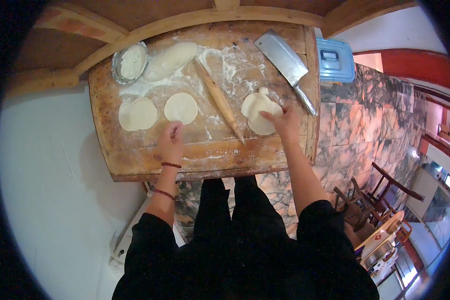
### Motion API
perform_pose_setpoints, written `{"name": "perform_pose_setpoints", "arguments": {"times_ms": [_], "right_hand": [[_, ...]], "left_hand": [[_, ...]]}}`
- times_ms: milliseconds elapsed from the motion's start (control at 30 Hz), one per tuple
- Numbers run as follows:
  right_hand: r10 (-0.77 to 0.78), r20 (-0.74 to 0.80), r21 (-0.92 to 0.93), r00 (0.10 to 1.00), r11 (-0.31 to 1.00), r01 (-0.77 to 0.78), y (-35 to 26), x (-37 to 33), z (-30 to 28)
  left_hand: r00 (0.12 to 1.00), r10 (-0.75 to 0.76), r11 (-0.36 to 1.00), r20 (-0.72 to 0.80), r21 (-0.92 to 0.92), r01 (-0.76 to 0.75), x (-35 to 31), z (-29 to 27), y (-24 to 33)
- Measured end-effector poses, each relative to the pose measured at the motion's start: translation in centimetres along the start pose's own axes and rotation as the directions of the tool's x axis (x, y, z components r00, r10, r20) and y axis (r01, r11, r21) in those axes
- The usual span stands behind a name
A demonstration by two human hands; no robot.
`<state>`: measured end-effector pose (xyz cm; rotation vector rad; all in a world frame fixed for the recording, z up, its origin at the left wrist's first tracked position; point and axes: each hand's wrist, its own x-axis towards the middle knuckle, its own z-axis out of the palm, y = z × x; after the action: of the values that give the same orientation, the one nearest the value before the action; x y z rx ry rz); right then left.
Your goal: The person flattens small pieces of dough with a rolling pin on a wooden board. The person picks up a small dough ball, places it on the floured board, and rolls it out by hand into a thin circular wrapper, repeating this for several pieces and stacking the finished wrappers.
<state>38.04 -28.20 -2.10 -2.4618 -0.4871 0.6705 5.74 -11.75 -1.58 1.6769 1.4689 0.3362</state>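
Note:
Curled closed, my left hand (pixel 171 141) is just at the near edge of a flat round dough wrapper (pixel 181 108); whether anything is inside its fingers is hidden. My right hand (pixel 287 124) reaches over a loose pile of dough pieces (pixel 261 111), thumb and forefinger apart, the thumb on the dough. A small knob of dough sticks out at the pile's far side. Between my hands a wooden rolling pin (pixel 219 98) lies slantwise on the board. Further left, two overlapping dough rounds (pixel 138 114) lie flat.
The floured wooden board (pixel 195 156) carries a large dough log (pixel 171 61), a glass bowl of flour (pixel 131 62) at the far left, and a cleaver (pixel 285 57) at the far right. A blue lidded bin (pixel 336 60) stands beyond the right edge. Wooden chairs (pixel 370 197) stand lower right.

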Motion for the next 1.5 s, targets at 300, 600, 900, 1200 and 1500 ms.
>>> {"name": "perform_pose_setpoints", "arguments": {"times_ms": [300,600,900,1200,1500], "right_hand": [[-0.188,0.002,0.238,0.982,0.954,0.182,-1.3,-2.7,2.6],[-0.3,-0.083,0.012,0.95,0.953,0.302,-5.1,-5.2,-1.7],[-0.368,0.509,0.283,0.778,0.925,0.252,-16.1,-8.2,4.2],[-0.406,0.193,0.245,0.893,0.901,0.357,-11.2,-7.6,13.6],[-0.118,0.319,0.571,0.94,0.816,-0.091,-10.8,-7.5,11.8]], "left_hand": [[0.957,0.123,0.989,-0.262,0.108,-0.098,6.5,0.2,1.2],[0.993,-0.069,0.995,-0.101,0.072,0.076,4.8,1.0,-0.5],[0.882,-0.333,0.582,0.332,-0.663,0.47,2.8,-1.1,-2.9],[0.907,-0.296,0.722,0.3,-0.551,0.418,1.5,-0.1,0.4],[0.953,-0.238,0.588,0.186,-0.753,0.294,2.0,1.7,1.6]]}}
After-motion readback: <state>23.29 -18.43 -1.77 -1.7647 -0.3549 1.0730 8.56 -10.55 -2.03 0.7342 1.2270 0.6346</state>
